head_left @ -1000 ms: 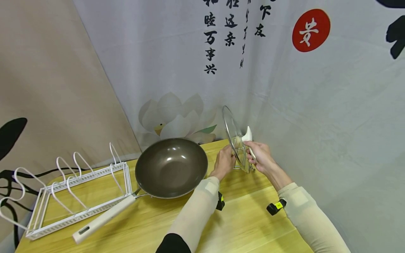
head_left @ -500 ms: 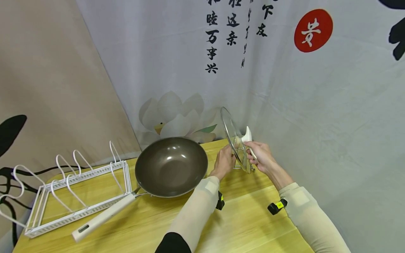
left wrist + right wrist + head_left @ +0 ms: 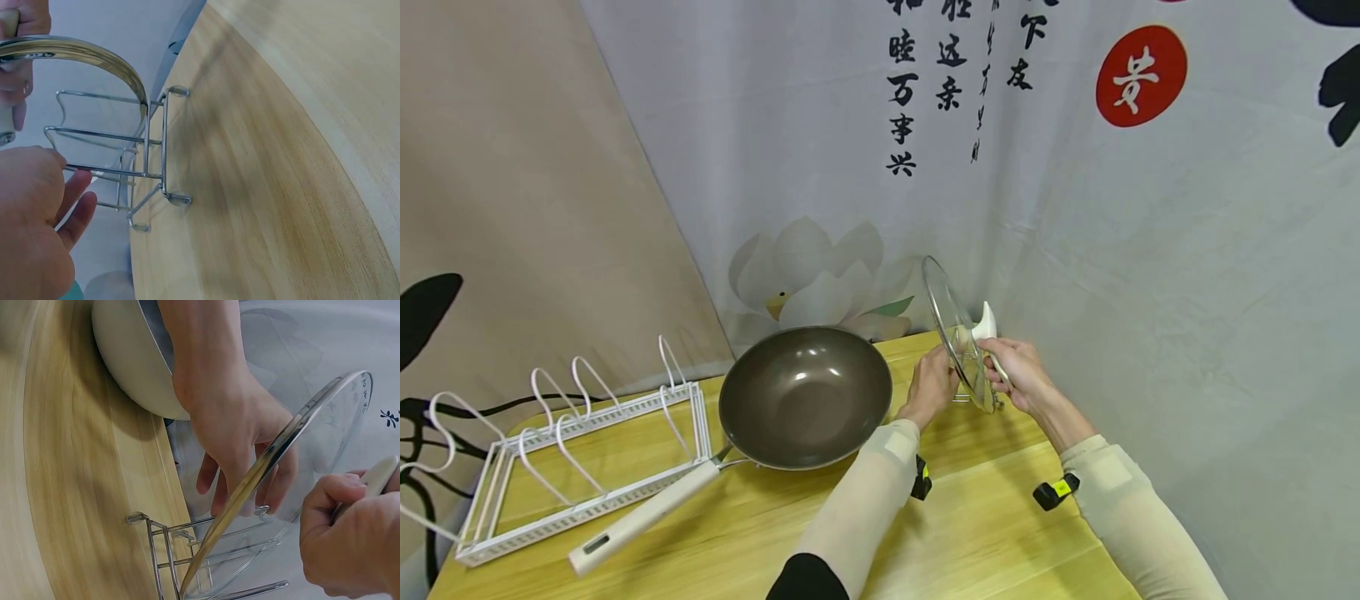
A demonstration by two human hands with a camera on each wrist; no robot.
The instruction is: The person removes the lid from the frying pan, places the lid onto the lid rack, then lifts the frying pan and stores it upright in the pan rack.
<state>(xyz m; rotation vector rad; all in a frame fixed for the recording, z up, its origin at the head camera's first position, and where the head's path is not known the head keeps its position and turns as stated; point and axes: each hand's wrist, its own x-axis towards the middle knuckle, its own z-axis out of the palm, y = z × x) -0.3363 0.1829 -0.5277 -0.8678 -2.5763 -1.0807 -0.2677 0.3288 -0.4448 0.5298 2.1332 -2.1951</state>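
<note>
A glass pot lid [image 3: 942, 293] with a metal rim stands tilted in a small metal wire rack [image 3: 147, 147] on the wooden table. My right hand [image 3: 1021, 375] grips the lid's cream-white handle [image 3: 987, 323], thumb over it in the right wrist view. On the lid's other side, my left hand [image 3: 931, 385] holds the wire rack by its upper wires, with fingers curled there. The lid's lower rim [image 3: 206, 547] sits between the rack's wires. Part of the left fingers shows through the glass.
A brown-lined wok [image 3: 806, 400] with a long white handle [image 3: 647, 515] lies left of my left arm. Farther left is a white rack with wire loops [image 3: 595, 504]. A printed curtain [image 3: 820, 125] hangs behind the table's back edge [image 3: 902, 343]. Black cables [image 3: 430, 433] lie at the far left.
Over the last second the top of the lid has tipped slightly left and lower. Both hands keep their places and holds.
</note>
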